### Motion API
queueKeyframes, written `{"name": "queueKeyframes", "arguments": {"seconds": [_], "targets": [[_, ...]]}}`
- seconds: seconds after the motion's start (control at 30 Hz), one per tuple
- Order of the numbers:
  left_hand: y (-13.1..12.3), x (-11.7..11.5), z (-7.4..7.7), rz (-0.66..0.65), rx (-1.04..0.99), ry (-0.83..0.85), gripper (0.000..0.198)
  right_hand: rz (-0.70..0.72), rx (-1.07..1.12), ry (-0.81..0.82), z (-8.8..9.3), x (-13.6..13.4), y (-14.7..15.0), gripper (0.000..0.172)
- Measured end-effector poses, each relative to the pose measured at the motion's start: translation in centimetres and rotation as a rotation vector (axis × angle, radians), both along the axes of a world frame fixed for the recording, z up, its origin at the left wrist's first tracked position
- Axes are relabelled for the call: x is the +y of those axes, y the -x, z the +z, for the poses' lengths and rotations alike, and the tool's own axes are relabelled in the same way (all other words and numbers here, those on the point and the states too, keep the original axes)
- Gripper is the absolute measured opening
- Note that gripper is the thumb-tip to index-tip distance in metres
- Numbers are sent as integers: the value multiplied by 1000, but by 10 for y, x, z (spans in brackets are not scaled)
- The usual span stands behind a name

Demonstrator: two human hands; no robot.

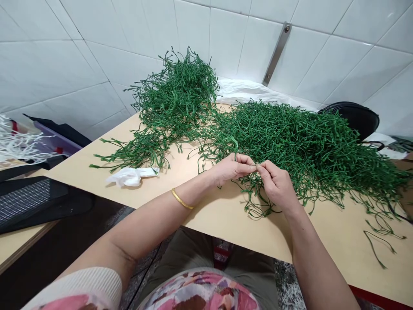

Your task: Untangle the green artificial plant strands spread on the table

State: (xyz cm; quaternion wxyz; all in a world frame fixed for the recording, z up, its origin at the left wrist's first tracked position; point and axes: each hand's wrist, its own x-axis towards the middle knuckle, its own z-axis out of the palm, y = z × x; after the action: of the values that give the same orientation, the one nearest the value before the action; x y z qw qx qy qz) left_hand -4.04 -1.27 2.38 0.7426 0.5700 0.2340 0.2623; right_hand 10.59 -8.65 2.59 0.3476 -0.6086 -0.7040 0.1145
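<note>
My left hand (pixel 231 168) and my right hand (pixel 276 181) meet fingertip to fingertip over the table, both pinched shut on a thin green cord (pixel 235 145). Part of that cord loops up above the left hand; most of what lies between the fingertips is hidden. Right behind my hands spreads a large tangled heap of green cords (pixel 284 133), many with small thickened ends. Several loose cords trail onto the table below the right hand. Further back on the left rises a second pile of green cords (pixel 180 90).
A crumpled white plastic scrap (pixel 130 176) lies on the light wooden table (pixel 206 224). Behind the heap are a white sheet (pixel 245 89) and a round black case (pixel 355 116). A white tiled wall with a metal bracket (pixel 278 54) bounds the back. White cords (pixel 22 144) sit far left.
</note>
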Motion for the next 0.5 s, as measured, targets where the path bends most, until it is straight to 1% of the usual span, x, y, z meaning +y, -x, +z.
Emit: {"name": "queueKeyframes", "arguments": {"seconds": [0.07,0.13,0.2,0.3,0.37,0.43,0.5], "targets": [[1,1,-2,-30,9,-6,21,16,14,12,1,-1,-1,25],[1,2,-3,-88,3,10,22,63,112,27,2,-1,-1,28],[2,2,-4,-148,-28,36,22,144,300,45,2,-1,-1,28],[4,1,-4,-218,-111,60,22,280,642,73,0,-3,2,29],[5,-1,-3,-257,-158,69,22,358,822,105,-1,-4,6,29],[6,-3,-2,-287,-175,80,21,417,935,150,-2,-6,9,29],[8,-4,-2,-312,-181,94,21,452,994,186,-2,-8,12,28]]}}
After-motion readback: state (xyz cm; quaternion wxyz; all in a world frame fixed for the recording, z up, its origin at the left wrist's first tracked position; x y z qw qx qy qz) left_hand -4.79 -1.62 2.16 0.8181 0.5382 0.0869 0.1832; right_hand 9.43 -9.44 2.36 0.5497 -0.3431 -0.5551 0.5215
